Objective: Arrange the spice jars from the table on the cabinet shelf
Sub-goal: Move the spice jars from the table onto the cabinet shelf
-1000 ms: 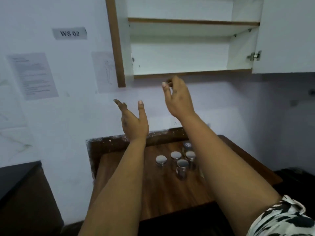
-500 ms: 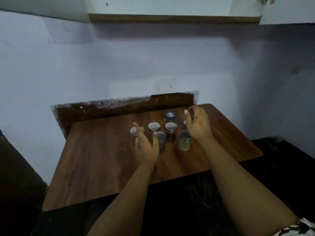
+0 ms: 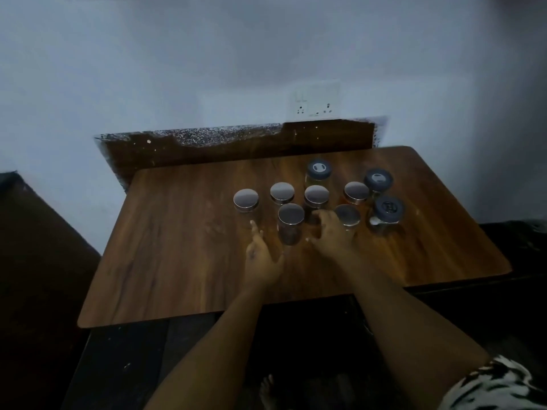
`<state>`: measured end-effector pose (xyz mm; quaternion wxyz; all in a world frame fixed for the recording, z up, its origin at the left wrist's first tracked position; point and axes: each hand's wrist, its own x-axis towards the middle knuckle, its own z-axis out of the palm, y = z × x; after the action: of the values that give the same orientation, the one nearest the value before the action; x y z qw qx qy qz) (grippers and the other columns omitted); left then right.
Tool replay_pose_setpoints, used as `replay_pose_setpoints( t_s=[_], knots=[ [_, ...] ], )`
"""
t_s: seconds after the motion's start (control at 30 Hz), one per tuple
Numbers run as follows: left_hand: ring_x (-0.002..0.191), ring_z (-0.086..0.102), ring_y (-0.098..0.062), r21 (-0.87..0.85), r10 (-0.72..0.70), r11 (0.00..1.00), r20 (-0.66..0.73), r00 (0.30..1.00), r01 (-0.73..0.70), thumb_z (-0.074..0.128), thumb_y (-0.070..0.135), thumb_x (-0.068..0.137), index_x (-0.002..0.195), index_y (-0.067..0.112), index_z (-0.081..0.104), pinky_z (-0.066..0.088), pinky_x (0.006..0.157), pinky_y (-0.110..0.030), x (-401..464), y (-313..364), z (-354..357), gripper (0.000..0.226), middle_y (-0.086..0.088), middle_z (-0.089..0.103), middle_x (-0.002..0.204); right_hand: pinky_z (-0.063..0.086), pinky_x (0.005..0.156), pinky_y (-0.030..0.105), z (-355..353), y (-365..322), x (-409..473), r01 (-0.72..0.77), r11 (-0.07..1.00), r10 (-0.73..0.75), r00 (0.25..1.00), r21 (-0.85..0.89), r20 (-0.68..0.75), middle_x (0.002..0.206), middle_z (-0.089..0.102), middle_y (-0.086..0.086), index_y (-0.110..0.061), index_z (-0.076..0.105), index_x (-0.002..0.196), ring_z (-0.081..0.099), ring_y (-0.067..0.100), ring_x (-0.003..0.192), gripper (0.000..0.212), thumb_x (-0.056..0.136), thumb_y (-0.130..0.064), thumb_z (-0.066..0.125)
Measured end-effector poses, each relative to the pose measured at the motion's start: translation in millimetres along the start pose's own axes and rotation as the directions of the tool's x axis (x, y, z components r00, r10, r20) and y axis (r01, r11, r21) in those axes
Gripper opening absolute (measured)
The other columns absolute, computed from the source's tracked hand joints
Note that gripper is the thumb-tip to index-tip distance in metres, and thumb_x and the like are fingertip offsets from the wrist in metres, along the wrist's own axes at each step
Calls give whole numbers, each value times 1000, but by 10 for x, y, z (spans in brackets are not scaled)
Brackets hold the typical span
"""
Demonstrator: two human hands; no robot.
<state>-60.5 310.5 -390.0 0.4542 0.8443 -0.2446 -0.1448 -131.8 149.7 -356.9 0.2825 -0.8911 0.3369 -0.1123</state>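
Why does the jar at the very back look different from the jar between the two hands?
The back jar wears a dark lid with a pale mark; the front jar has a plain shiny metal lid. The back jar stands far from both hands; the front jar sits right between them. Both stand upright on the table.

I see a dim, grainy picture; both hands [image 3: 263,258] are motion-blurred, jar lids [image 3: 291,213] beyond them catch pale glare, and the corners darken and bend.

Table [image 3: 177,261]: glossy wood-grain top. Jars [image 3: 290,224]: clear glass, shiny metal lids; three with matt dark lids [image 3: 389,209].
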Motion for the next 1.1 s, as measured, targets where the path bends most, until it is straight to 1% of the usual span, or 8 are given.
replay_pose_setpoints(
  t_s=[0.3,0.43,0.53,0.63,0.77,0.93,1.0,1.1],
  knots=[
    [137,42,-25,73,46,996,111,993,-54,66,40,83,155,22,-4,37,107,-36,989,-78,-70,103,-9,40,150,29,115,37,354,-129,941,151,978,-114,963,-143,243,150,31,6,-17,30,146,32,25,141,99,66,-29,87],
    [132,49,-22,100,116,987,124,985,-129,54,55,71,154,22,6,44,106,-48,1472,-86,-58,102,-8,51,141,38,110,36,399,-72,1178,102,990,-62,931,-94,360,146,39,4,-19,31,140,41,24,135,97,62,-27,88],
    [135,44,-21,81,171,980,143,975,-184,60,44,78,151,11,21,41,110,-43,1641,31,-59,89,-8,47,145,47,96,34,367,-137,1296,43,995,-6,919,-86,395,131,51,3,-19,38,135,53,23,119,82,69,-29,84],
    [129,50,-19,-84,172,983,111,979,-163,59,16,92,148,12,29,47,100,-31,1726,51,-48,64,-5,50,141,47,87,33,110,-388,1479,44,991,-4,957,-130,291,121,55,3,-17,46,128,54,21,107,68,74,-43,76],
    [109,64,-14,-394,143,912,51,988,-112,54,35,97,134,16,44,58,82,-28,1777,306,-143,42,-1,62,122,51,74,33,-452,-833,1708,25,986,-10,996,-167,88,101,57,3,-16,54,106,56,19,91,67,70,-72,64],
    [116,60,-14,-356,330,895,118,937,-270,81,26,78,137,24,35,57,89,-35,2053,617,-316,75,0,54,131,47,63,31,-805,-1100,1912,-163,965,150,986,207,78,84,64,7,-9,62,86,63,20,76,90,70,-92,31],
    [111,61,-11,-384,318,879,28,948,-283,82,26,77,135,25,37,58,81,-28,2133,730,-390,74,3,54,128,51,75,35,-836,-1126,1987,-207,824,142,977,527,161,88,64,7,-10,62,92,62,21,83,86,75,-88,30],
    [104,61,-9,-436,213,872,-74,974,-224,76,31,82,137,18,32,55,70,-17,2207,904,-474,72,1,54,125,49,94,40,-845,-1153,2043,-214,525,-20,964,824,263,106,63,4,-21,62,108,60,24,106,50,89,-64,46]
  ],
)
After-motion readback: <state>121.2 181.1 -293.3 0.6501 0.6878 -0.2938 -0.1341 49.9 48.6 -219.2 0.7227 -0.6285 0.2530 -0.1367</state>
